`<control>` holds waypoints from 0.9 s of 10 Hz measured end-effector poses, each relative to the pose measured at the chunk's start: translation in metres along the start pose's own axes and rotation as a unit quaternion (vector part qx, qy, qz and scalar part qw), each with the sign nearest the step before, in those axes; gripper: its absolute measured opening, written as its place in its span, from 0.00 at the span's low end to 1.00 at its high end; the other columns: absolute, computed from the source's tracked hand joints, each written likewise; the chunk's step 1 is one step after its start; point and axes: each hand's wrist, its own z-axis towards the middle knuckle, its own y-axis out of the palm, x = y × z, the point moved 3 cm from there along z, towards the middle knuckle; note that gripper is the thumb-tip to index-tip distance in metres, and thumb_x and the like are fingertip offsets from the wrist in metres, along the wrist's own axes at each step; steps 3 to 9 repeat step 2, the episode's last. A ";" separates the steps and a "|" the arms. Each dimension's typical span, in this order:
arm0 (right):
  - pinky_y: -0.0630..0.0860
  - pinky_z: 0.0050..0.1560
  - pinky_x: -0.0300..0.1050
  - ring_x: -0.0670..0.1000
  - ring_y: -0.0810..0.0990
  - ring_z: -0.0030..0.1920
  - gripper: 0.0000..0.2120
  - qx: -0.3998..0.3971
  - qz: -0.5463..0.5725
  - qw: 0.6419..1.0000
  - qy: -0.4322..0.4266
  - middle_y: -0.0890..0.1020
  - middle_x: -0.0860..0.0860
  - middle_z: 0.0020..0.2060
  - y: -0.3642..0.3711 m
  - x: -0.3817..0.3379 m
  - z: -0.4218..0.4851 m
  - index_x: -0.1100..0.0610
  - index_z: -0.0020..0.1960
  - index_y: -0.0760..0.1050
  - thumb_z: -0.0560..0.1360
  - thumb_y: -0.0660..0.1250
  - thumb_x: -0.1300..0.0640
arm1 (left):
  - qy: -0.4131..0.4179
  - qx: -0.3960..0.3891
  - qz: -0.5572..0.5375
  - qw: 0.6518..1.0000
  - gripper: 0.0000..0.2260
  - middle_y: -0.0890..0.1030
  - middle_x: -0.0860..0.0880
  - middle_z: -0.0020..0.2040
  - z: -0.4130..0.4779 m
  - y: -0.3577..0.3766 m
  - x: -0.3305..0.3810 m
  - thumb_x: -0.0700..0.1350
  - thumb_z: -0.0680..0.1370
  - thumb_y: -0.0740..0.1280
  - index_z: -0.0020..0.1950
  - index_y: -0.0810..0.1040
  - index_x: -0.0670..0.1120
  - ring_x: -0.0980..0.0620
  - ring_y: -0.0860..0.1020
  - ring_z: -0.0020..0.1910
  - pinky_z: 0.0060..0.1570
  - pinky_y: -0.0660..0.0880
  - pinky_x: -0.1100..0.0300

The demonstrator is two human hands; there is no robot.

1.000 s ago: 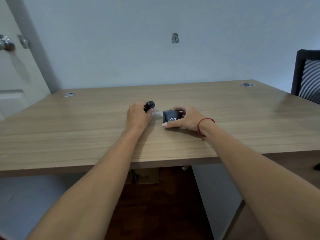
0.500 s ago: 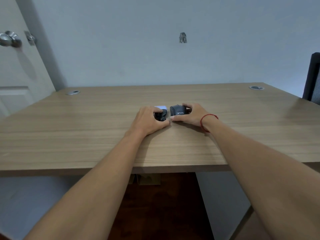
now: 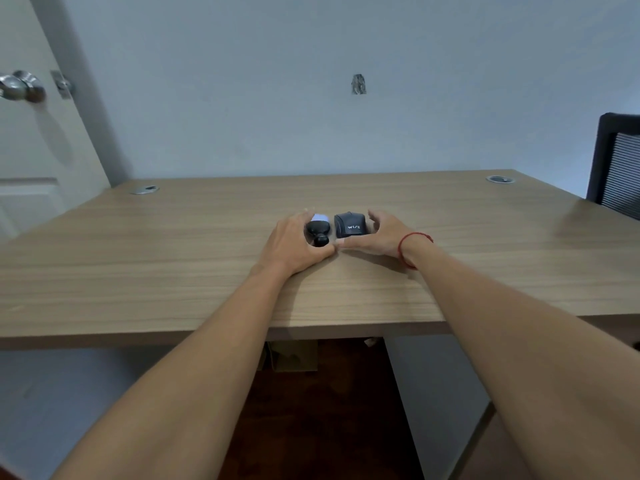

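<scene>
A: Entry. The black gadget [image 3: 317, 233], with a round knob at its near end and a pale lit face at its far end, lies on the desk [image 3: 173, 265] just beside the dark case [image 3: 350, 226] marked "WISE". The two stand side by side at mid-desk, near but seemingly not touching.

B: Hands?

A: The left hand [image 3: 289, 242] cups the gadget from the left, thumb laid along the near side, fingers curved round the far side. Whether it grips or only rests there I cannot tell; the fingertips are hidden.

B: The right?

A: The right hand [image 3: 375, 233] arches beside the case, fingers lifted and loosely curved, thumb flat on the desk. It holds nothing. A gap shows between palm and case.

B: Why that layout?

A: Judged: the thumbs nearly meet in front, fencing the pair together so neither slides.

B: Surroundings?

A: Cable grommet [image 3: 144, 189] far left, chair [image 3: 618, 164] at right, door knob [image 3: 20, 86].
</scene>
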 end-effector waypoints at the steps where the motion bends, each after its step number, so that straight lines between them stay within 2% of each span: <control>1: 0.64 0.57 0.38 0.55 0.71 0.70 0.34 -0.002 -0.038 0.999 -0.010 0.71 0.56 0.72 -0.001 -0.006 -0.027 0.61 0.75 0.63 0.75 0.73 0.54 | -0.041 -0.013 -0.008 0.999 0.27 0.79 0.50 0.56 -0.011 -0.002 0.002 0.55 0.68 0.73 0.63 0.72 0.46 0.46 0.75 0.61 0.50 0.67 0.62; 2: 0.65 0.65 0.40 0.56 0.69 0.73 0.27 0.004 -0.070 0.997 -0.004 0.70 0.58 0.73 -0.001 -0.011 -0.051 0.61 0.76 0.62 0.80 0.65 0.58 | -0.072 -0.030 0.017 0.997 0.31 0.76 0.48 0.64 -0.021 -0.001 0.002 0.61 0.67 0.69 0.65 0.69 0.50 0.46 0.74 0.64 0.58 0.71 0.57; 9: 0.65 0.65 0.40 0.56 0.69 0.73 0.27 0.004 -0.070 0.997 -0.004 0.70 0.58 0.73 -0.001 -0.011 -0.051 0.61 0.76 0.62 0.80 0.65 0.58 | -0.072 -0.030 0.017 0.997 0.31 0.76 0.48 0.64 -0.021 -0.001 0.002 0.61 0.67 0.69 0.65 0.69 0.50 0.46 0.74 0.64 0.58 0.71 0.57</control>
